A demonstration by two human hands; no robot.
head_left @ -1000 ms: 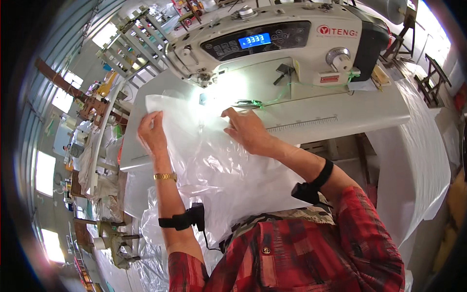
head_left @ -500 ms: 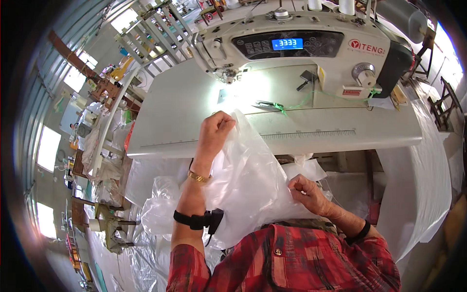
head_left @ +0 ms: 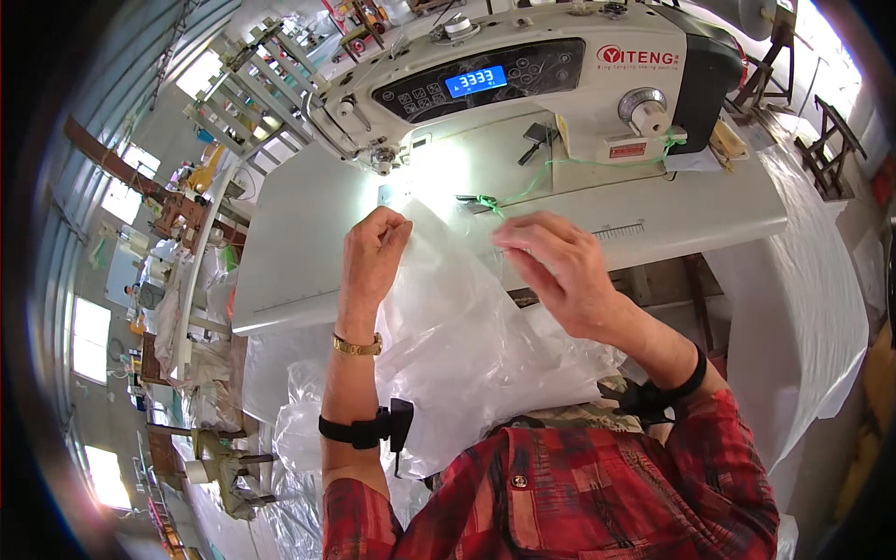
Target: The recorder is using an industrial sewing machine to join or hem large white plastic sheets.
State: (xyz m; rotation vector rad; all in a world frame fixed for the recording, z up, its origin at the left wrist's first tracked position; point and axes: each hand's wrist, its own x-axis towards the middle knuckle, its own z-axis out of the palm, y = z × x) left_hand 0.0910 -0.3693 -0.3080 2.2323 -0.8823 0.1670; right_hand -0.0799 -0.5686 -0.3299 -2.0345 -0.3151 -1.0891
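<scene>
Translucent white plastic sheeting [head_left: 448, 317] hangs over the table's front edge and into my lap. My left hand [head_left: 369, 257] is closed in a pinch on its upper corner, just in front of the lit needle area. My right hand [head_left: 560, 271] is raised off the sheeting, over the table's front edge, with thumb and fingers apart and nothing seen in them. Beyond its fingertips lie small dark thread snips [head_left: 477, 202] tied to a green cord [head_left: 532, 187]. Behind stands a white sewing machine [head_left: 597, 103] with its lamp lit; glare hides detail near the needle.
The pale table [head_left: 280, 252] carries a ruler scale [head_left: 621, 230] along its front. A small black tool [head_left: 536, 142] lies beside the machine's pillar. More white sheeting [head_left: 793, 289] drapes at the right, and crumpled clear plastic [head_left: 299, 429] lies at the lower left.
My right hand has let go of the sheeting's right edge and risen forward toward the snips. My left hand still pinches the corner. The whole view has shifted and tilted slightly.
</scene>
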